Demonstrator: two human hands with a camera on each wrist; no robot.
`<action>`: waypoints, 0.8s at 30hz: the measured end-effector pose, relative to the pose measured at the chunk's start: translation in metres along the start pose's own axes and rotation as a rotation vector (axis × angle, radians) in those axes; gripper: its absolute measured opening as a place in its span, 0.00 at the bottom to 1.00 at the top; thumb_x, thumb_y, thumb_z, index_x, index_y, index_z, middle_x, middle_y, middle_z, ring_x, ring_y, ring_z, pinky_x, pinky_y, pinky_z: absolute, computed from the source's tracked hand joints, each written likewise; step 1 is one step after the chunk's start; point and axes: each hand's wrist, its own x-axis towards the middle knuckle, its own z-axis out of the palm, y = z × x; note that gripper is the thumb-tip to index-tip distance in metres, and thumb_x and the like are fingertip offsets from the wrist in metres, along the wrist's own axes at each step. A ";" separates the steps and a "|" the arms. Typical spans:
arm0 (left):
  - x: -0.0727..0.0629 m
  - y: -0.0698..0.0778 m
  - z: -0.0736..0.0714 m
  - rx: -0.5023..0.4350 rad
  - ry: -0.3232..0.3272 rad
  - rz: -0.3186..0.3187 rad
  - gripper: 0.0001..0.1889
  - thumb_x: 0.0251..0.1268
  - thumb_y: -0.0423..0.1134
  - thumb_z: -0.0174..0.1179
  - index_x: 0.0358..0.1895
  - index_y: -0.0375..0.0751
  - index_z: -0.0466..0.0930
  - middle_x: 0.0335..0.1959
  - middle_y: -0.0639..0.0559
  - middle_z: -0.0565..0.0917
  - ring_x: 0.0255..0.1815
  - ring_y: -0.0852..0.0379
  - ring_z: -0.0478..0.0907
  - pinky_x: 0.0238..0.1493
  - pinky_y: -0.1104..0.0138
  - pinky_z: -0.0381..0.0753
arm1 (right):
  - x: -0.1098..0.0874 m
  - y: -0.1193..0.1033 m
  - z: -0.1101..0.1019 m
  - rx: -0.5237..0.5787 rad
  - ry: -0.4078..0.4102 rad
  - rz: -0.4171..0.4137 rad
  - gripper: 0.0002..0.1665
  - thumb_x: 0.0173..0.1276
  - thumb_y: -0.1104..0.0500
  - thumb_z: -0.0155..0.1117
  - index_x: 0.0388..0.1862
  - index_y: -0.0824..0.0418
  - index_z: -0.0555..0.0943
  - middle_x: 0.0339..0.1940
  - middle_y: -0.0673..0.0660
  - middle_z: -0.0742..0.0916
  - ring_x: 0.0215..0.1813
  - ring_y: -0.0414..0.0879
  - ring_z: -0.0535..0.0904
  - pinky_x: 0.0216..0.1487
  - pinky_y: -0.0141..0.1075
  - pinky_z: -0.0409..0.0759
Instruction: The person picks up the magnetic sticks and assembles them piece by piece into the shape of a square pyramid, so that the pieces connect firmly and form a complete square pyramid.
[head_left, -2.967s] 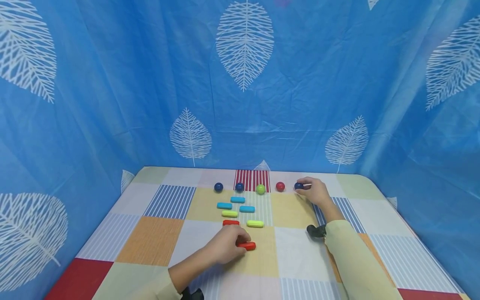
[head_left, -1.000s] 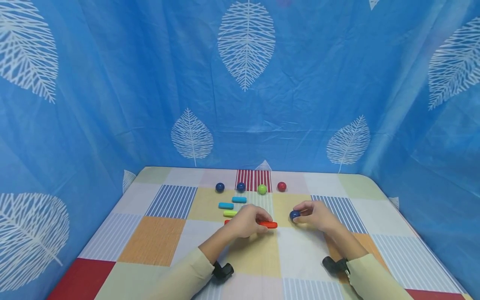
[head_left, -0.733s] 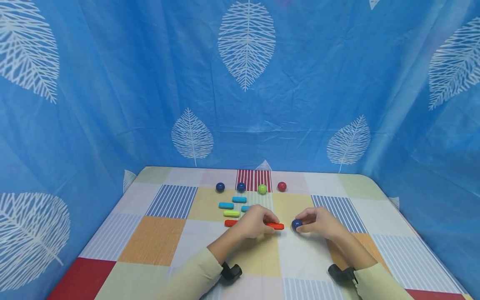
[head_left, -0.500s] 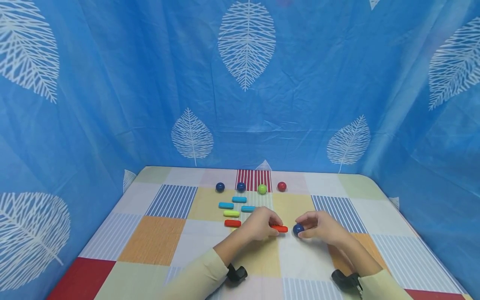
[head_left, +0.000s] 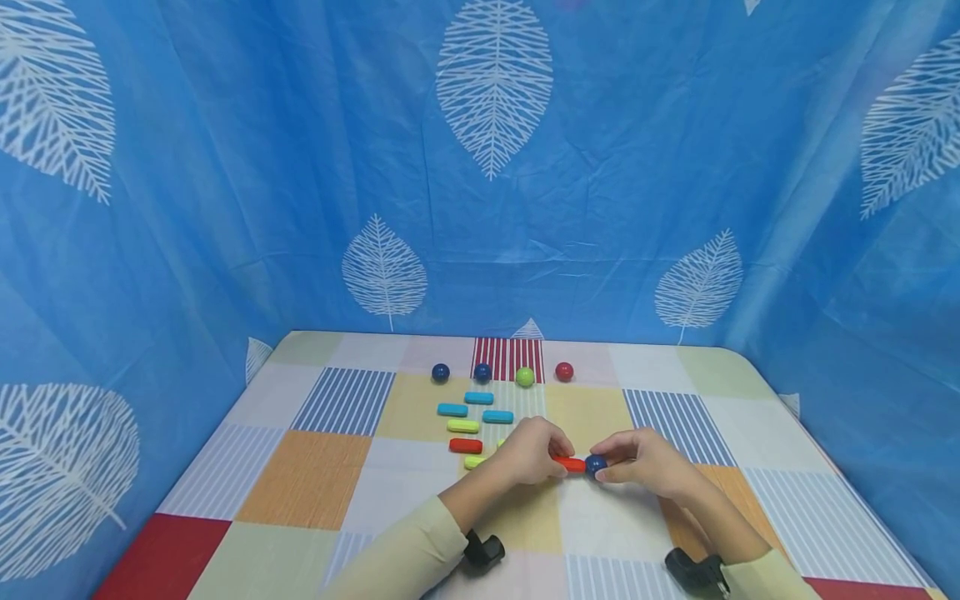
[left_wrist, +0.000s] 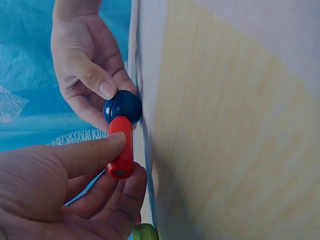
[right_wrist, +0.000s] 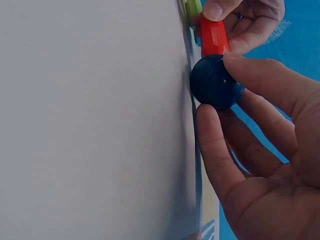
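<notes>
My left hand [head_left: 534, 452] pinches a red rod [left_wrist: 121, 145] between thumb and fingers; a small grey disc shows at its near end in the left wrist view. My right hand [head_left: 651, 463] holds a dark blue ball [right_wrist: 214, 82] between thumb and fingertips. The rod's far end meets the ball, so the two stand in one line, low over the front middle of the table. Left of my left hand lie a second red rod [head_left: 466, 446] and a yellow-green rod [head_left: 463, 426]. More yellow-green shows partly hidden behind that hand.
Three light blue rods [head_left: 497, 417] lie farther back. Behind them stands a row of balls: two dark blue balls [head_left: 440, 372], a green ball [head_left: 525, 377] and a red ball [head_left: 564, 372]. A patchwork cloth [head_left: 311, 479] covers the table; a blue curtain [head_left: 600, 208] encloses it.
My right hand has brought the blue ball from the back row toward the front. My left hand has carried the red rod right and away from me; the gap between rod and ball has closed.
</notes>
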 end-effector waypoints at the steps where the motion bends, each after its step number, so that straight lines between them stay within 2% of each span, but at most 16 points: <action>1: 0.000 0.000 0.000 -0.001 -0.003 0.002 0.10 0.53 0.30 0.77 0.39 0.44 0.91 0.33 0.58 0.88 0.34 0.65 0.77 0.43 0.73 0.81 | 0.000 0.000 0.000 -0.002 -0.001 -0.001 0.22 0.59 0.59 0.80 0.51 0.65 0.87 0.47 0.61 0.91 0.47 0.49 0.85 0.46 0.28 0.84; 7: 0.001 -0.001 -0.004 -0.016 -0.015 -0.004 0.11 0.53 0.30 0.77 0.40 0.42 0.90 0.32 0.58 0.87 0.33 0.64 0.77 0.41 0.74 0.81 | 0.000 -0.001 0.001 -0.006 -0.002 0.003 0.22 0.59 0.59 0.80 0.52 0.64 0.87 0.48 0.60 0.90 0.48 0.49 0.84 0.46 0.28 0.83; 13: 0.007 -0.008 -0.020 -0.053 0.007 0.039 0.12 0.57 0.31 0.75 0.45 0.38 0.90 0.33 0.55 0.87 0.33 0.64 0.79 0.40 0.74 0.82 | 0.000 0.000 0.000 -0.033 0.006 -0.001 0.22 0.58 0.60 0.80 0.52 0.63 0.88 0.48 0.60 0.91 0.47 0.48 0.85 0.46 0.27 0.83; 19: 0.018 -0.016 -0.039 -0.037 0.089 0.035 0.14 0.62 0.33 0.73 0.50 0.39 0.88 0.42 0.49 0.89 0.40 0.62 0.81 0.46 0.70 0.84 | -0.002 0.004 -0.003 -0.058 0.026 0.030 0.21 0.58 0.60 0.80 0.51 0.62 0.88 0.48 0.58 0.90 0.47 0.47 0.84 0.47 0.28 0.82; 24: 0.032 -0.025 -0.050 -0.063 0.199 0.010 0.13 0.66 0.34 0.69 0.52 0.40 0.87 0.46 0.47 0.87 0.45 0.58 0.81 0.49 0.67 0.84 | -0.001 0.007 -0.008 -0.058 0.043 0.022 0.21 0.56 0.61 0.80 0.49 0.63 0.88 0.47 0.58 0.90 0.46 0.49 0.83 0.46 0.29 0.81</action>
